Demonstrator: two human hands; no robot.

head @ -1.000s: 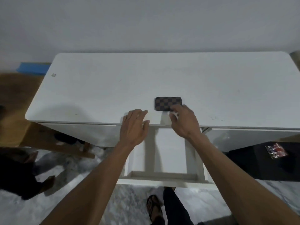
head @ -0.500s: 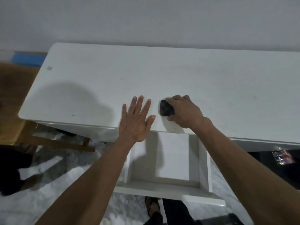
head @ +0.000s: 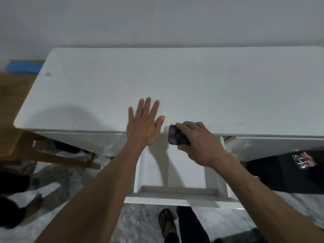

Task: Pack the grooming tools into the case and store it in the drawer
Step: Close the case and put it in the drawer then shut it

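Checkered case [head: 176, 135]: small, dark, rounded corners, closed. Lifted off the white worktop [head: 192, 85] since a second ago, now clamped in the right hand [head: 199, 142] at the front edge, above the open drawer [head: 175, 197]. Stowing looks imminent. Left hand [head: 144, 124] flat, fingers spread, empty, on the worktop edge.

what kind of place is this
Probably a room in a home, not a workshop: a plain white desk with an open white drawer stands against a bare pale wall, on a marbled grey floor, with a sandalled foot below.
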